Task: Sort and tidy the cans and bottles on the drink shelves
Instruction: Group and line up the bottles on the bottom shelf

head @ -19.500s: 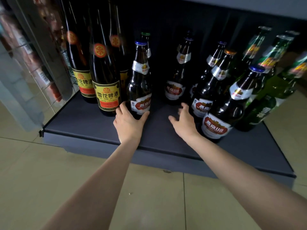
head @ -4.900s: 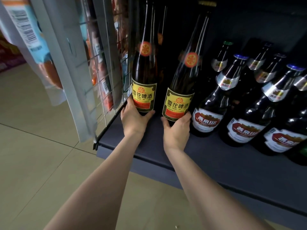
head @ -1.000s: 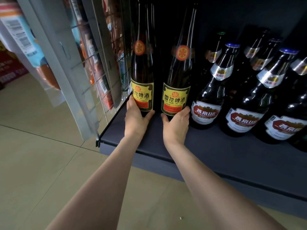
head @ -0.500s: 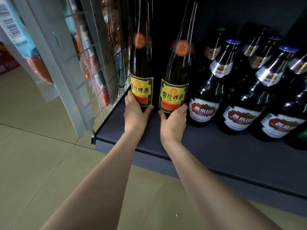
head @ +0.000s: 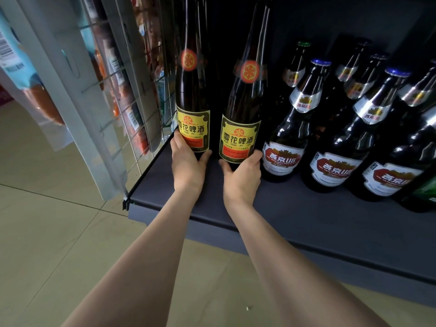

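Observation:
Two tall dark bottles with yellow labels stand upright at the left end of the dark shelf (head: 295,215). My left hand (head: 187,166) grips the base of the left yellow-label bottle (head: 192,95), which stands close to the wire side panel. My right hand (head: 243,175) grips the base of the right yellow-label bottle (head: 245,102). To their right stand several shorter brown bottles with red and white labels (head: 286,142), in rows running back into the shadow.
A wire grid panel (head: 132,95) with hanging packets closes the shelf's left side. A green bottle (head: 424,199) shows at the far right edge. The shelf's front strip lies bare before the bottles. Beige tiled floor (head: 59,232) lies below.
Both hands keep their hold on the two yellow-label bottles. The bottles stand a little closer to the side panel and more upright than a second ago; the view has shifted slightly.

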Action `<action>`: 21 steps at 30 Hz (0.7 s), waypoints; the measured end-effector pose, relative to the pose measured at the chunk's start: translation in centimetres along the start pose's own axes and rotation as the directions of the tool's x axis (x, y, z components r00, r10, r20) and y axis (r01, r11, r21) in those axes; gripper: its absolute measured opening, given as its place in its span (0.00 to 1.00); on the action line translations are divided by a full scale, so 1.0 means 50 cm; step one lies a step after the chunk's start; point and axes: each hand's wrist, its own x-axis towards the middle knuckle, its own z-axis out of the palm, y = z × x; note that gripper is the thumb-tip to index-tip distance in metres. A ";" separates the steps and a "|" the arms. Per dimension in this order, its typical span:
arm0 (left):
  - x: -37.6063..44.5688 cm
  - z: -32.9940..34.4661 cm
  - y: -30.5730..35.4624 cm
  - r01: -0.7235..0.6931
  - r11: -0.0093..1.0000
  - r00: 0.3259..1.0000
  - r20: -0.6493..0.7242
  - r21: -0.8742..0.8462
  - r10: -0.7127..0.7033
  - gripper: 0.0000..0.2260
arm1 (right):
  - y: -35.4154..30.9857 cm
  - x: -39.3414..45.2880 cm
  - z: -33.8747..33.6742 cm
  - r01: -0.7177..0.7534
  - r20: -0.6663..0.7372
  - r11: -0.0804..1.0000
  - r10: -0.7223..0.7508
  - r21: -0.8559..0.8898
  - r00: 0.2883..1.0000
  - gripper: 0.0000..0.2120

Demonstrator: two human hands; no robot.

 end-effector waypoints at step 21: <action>-0.114 0.003 0.029 -0.012 1.000 0.993 -0.116 0.024 0.014 0.19 | 0.090 -0.006 -0.182 0.236 0.256 0.972 -0.231 0.013 0.939 0.18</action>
